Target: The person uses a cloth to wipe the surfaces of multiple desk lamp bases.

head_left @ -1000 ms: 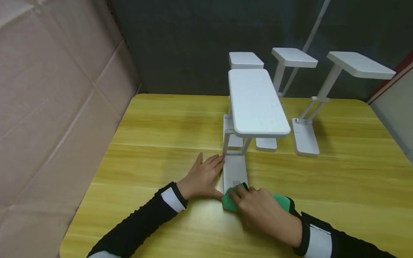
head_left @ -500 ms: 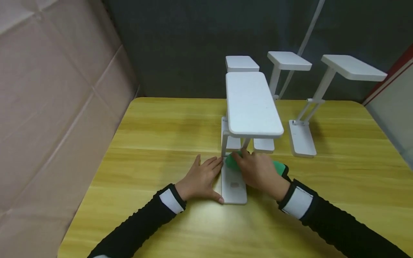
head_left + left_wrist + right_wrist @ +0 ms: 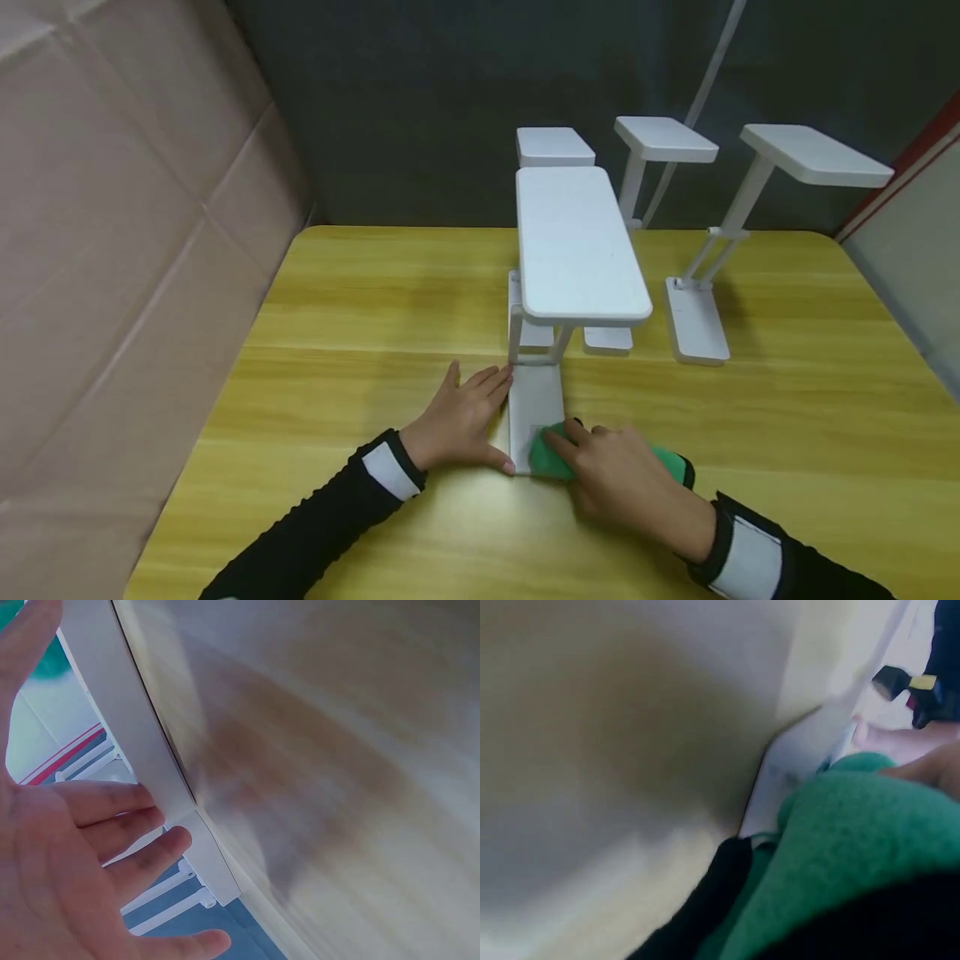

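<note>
A white folding desk lamp (image 3: 581, 242) stands in the middle of the head view, its flat base (image 3: 534, 400) toward me. My left hand (image 3: 461, 425) is spread on the table, with fingertips and thumb against the left edge of the base. In the left wrist view, straight fingers (image 3: 124, 825) lie along the base's side. My right hand (image 3: 633, 479) grips a green cloth (image 3: 550, 454) with black edging and holds it on the near end of the base. The right wrist view shows the cloth (image 3: 855, 825) bunched over the base's corner. The palm is hidden there.
Behind this lamp stand three more white lamps: one directly behind (image 3: 555, 147), one to its right (image 3: 663, 140), and one farther right (image 3: 697, 321). The wooden table (image 3: 345, 292) meets a dark panel (image 3: 420, 108) at the back and a pale covered wall (image 3: 127, 208) at left.
My right hand slid the cloth from the near end of the base up to its hinge, then back to the near end. The left hand kept its place at the base.
</note>
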{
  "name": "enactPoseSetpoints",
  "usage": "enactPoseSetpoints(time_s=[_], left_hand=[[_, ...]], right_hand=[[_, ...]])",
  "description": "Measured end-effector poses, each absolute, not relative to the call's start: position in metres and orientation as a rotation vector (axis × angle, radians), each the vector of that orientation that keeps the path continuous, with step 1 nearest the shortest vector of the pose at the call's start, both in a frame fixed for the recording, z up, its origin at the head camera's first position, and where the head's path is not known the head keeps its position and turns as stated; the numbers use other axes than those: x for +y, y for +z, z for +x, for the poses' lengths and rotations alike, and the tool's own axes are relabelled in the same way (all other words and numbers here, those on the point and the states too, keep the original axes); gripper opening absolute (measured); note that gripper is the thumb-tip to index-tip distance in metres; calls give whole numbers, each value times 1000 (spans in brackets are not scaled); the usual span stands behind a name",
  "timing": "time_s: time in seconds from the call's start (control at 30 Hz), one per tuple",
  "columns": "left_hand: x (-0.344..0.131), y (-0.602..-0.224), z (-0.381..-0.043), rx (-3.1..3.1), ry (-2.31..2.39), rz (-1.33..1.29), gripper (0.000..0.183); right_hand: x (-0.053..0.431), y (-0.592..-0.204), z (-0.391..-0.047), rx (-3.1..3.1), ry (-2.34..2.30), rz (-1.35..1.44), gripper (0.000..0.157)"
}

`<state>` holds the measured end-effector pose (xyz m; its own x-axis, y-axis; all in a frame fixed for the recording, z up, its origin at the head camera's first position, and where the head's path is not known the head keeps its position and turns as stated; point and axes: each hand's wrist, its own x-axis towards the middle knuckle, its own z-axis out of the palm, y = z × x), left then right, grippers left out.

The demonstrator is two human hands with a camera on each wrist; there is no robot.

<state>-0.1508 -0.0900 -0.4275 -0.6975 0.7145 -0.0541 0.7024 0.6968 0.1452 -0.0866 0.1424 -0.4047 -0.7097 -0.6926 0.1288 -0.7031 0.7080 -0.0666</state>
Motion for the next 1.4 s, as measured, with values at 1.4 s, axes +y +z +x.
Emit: enactPoseSetpoints(time_s=[1.4], left_hand=[[-95,-426,-162,2775,177,1151,121]], right_hand=[[179,-409,-96,-2870,218,1267,44]])
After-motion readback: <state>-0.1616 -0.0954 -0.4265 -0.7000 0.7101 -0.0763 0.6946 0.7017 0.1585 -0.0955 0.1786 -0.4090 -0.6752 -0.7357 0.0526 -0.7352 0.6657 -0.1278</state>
